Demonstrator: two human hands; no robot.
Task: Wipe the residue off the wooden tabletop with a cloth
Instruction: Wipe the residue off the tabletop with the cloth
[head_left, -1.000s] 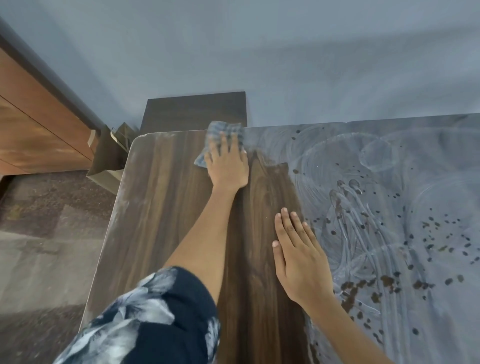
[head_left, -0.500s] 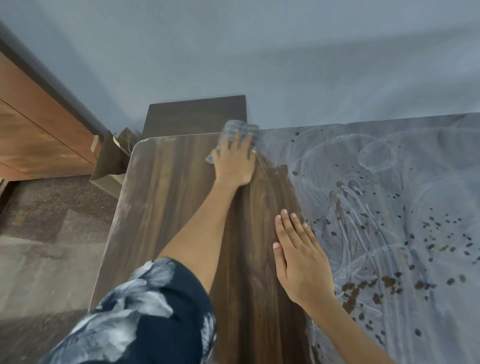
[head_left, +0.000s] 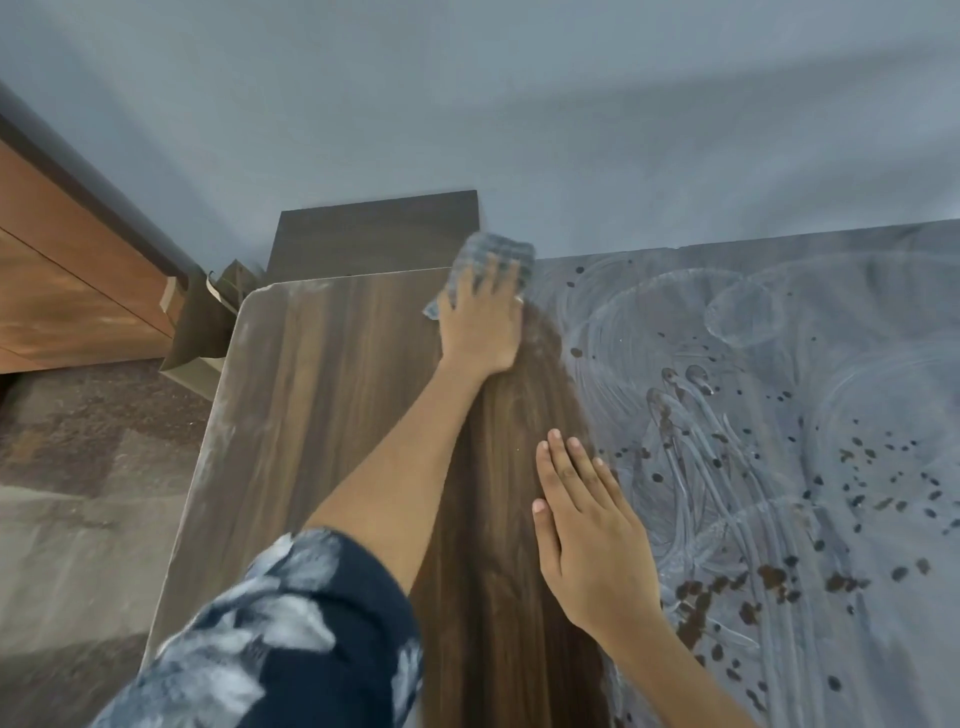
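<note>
At far tabletop (head_left: 322, 415) edge, left hand (head_left: 483, 322) presses cloth (head_left: 496, 257) beside residue (head_left: 779, 415).

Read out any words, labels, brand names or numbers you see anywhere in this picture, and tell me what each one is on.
No readable text anywhere.
cloth: checked weave only, no label showing.
tabletop: wood grain, white residue and brown spots, no writing.
sleeve: floral print, no lettering.
cardboard box beside the table: no print visible.
</note>
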